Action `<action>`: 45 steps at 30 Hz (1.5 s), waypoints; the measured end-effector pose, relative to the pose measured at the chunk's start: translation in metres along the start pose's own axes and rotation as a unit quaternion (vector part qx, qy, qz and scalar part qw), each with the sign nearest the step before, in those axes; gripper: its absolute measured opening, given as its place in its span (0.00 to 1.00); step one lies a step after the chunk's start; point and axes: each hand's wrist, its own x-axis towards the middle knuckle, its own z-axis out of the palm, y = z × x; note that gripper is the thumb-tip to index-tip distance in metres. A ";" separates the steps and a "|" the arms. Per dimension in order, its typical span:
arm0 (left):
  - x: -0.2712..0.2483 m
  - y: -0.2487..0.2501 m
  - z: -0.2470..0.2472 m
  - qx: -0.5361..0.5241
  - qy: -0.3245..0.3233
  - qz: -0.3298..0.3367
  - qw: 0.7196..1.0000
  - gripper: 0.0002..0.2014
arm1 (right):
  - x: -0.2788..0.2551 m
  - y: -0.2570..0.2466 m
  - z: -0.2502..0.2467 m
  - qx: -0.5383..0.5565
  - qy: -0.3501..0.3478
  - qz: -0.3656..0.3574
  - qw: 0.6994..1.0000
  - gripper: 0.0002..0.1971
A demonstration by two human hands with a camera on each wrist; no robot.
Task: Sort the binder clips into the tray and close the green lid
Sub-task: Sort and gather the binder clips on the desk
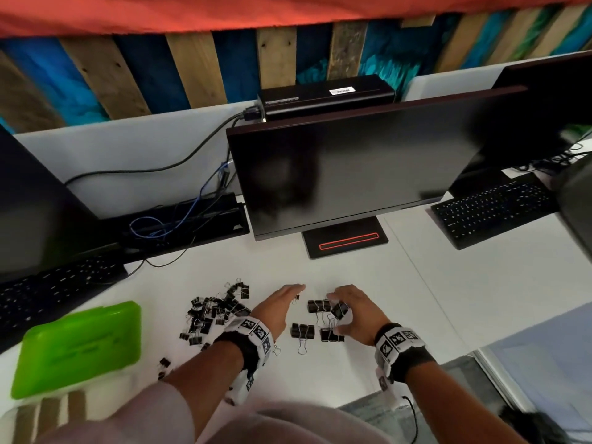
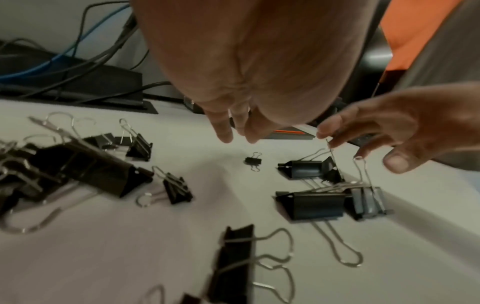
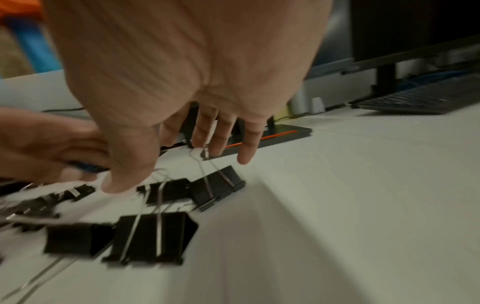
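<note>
Barely started: clips (image 1: 217, 315) lie loose mid-desk (image 1: 416, 299), green case (image 1: 80, 347) sits shut at the left edge, left hand (image 1: 275, 310) flat and empty, right hand (image 1: 352, 312) pinching a big clip's (image 1: 339, 310) wire.

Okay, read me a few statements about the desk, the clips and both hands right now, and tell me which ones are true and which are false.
1. The green lid lies on the white desk, on the person's left. True.
2. The right hand is over the group of large binder clips, its fingertips at the wire handle of one. True.
3. The left hand grips a large clip. False: its fingers are stretched out and hold nothing; only one tiny clip lies on the desk ahead of them.
4. The heap of small binder clips lies to the right of the right hand. False: it lies left of the left hand.
5. The monitor behind the clips shows a bright picture. False: its screen is dark.
</note>
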 end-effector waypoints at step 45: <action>-0.120 -0.131 -0.043 0.038 0.132 -0.220 0.966 0.37 | 0.078 -0.177 0.089 -0.274 -0.078 -0.241 0.928 0.25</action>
